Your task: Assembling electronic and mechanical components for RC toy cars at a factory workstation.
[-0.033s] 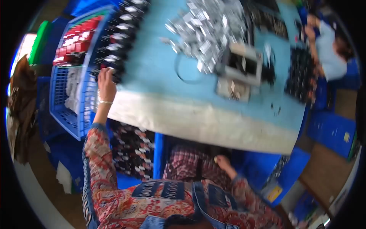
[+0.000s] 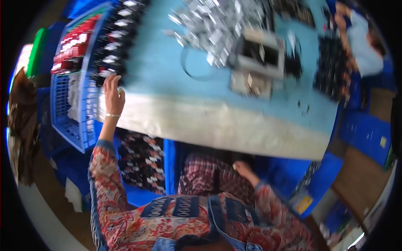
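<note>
My left hand reaches with loosely spread fingers onto the row of small black parts at the worktop's left edge, light, stiff pieces best pinched by their sides, while my right hand rests in my lap, its grip hard to tell

Small assembly workshop or factory bench, seen from above. A long worktable w/ a light blue top holds a heap of small silver metal parts, rows of black components along its left edge, more black parts at right, and an open grey box mid-table. Blue plastic crates stand beside the table, one w/ red pieces; more blue bins sit on the floor at right. Another worker sits at the far end.
</note>
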Demonstrator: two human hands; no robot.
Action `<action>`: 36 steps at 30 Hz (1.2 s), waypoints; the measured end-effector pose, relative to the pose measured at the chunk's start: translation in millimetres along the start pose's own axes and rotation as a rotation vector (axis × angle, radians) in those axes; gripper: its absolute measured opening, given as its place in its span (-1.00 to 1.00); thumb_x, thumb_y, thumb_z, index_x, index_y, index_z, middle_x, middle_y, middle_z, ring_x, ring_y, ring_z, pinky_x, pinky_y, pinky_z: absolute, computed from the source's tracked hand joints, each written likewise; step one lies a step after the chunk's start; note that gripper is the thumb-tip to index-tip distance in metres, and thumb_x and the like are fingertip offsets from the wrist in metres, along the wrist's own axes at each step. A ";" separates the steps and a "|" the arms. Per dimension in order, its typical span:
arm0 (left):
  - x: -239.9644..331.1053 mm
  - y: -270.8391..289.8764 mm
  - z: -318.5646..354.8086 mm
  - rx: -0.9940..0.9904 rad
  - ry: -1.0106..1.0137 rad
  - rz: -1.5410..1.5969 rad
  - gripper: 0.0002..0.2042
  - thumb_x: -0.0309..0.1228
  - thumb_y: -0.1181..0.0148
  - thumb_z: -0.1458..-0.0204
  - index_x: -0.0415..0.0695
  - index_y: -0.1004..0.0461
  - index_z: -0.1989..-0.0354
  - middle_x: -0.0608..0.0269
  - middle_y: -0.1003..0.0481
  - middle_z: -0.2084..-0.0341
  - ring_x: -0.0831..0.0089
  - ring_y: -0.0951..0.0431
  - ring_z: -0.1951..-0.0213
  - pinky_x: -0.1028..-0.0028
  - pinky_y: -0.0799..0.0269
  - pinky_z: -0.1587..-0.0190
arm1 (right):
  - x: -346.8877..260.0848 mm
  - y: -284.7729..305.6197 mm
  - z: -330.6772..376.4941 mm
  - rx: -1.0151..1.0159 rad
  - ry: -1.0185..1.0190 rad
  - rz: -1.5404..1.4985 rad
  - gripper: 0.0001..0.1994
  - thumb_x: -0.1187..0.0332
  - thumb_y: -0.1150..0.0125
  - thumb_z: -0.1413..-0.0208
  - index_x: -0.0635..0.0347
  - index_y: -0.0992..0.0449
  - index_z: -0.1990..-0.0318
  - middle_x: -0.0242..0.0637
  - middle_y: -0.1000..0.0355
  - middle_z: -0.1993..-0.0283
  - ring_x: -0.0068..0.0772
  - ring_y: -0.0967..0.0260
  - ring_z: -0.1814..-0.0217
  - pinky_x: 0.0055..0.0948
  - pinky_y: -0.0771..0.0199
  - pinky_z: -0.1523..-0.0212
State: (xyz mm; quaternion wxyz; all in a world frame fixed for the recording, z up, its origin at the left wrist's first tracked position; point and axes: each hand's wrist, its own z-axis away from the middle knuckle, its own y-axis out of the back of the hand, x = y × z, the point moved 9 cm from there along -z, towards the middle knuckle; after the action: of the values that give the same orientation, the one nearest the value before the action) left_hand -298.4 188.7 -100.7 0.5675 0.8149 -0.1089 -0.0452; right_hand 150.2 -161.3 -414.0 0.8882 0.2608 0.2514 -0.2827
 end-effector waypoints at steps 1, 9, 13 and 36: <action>42.1 -12.3 14.4 -0.082 0.006 0.133 -0.62 -0.59 0.00 0.15 -0.20 -0.30 0.07 -0.03 -0.25 -0.01 -0.02 -0.18 -0.10 0.21 -0.12 -0.12 | 5.3 -2.2 -12.7 -0.059 -0.011 -0.008 -0.76 0.23 0.02 0.04 0.20 -0.46 0.46 -0.04 -0.41 0.42 -0.03 -0.38 0.41 -0.15 -0.31 0.43; 218.7 -139.4 103.6 -0.342 -0.160 0.437 -0.39 -0.02 0.05 -0.01 -0.24 -0.17 -0.12 -0.09 0.00 -0.18 0.06 -0.02 -0.22 0.21 0.04 -0.20 | 160.9 -151.3 29.4 -0.317 -0.331 -0.419 -0.77 0.28 0.04 0.00 0.27 -0.47 0.40 -0.02 -0.43 0.34 -0.09 -0.38 0.30 -0.18 -0.34 0.31; 244.6 -129.0 103.5 -0.344 -0.290 0.299 -0.40 0.00 0.24 -0.11 -0.25 -0.09 -0.17 -0.08 0.01 -0.18 0.06 -0.02 -0.21 0.16 0.07 -0.20 | 154.9 -191.7 25.8 -0.264 -0.306 -0.681 -0.76 0.28 0.04 -0.01 0.27 -0.47 0.37 -0.02 -0.42 0.32 -0.10 -0.38 0.27 -0.20 -0.34 0.28; 236.9 -104.5 94.7 -0.267 -0.235 0.342 -0.46 -0.14 -0.01 0.17 -0.20 -0.25 0.00 -0.17 -0.11 -0.07 -0.17 -0.07 -0.12 -0.06 0.09 -0.14 | -4.1 54.8 -97.3 0.053 0.321 -0.257 -0.73 0.26 0.03 -0.08 0.30 -0.44 0.24 -0.05 -0.41 0.20 -0.20 -0.36 0.15 -0.31 -0.32 0.13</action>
State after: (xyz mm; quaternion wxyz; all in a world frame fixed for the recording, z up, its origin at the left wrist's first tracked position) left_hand -73.5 82.5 -219.8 0.6531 0.6914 -0.3036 -0.0567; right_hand 152.8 -62.3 -465.8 0.7861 0.2916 0.4134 -0.3551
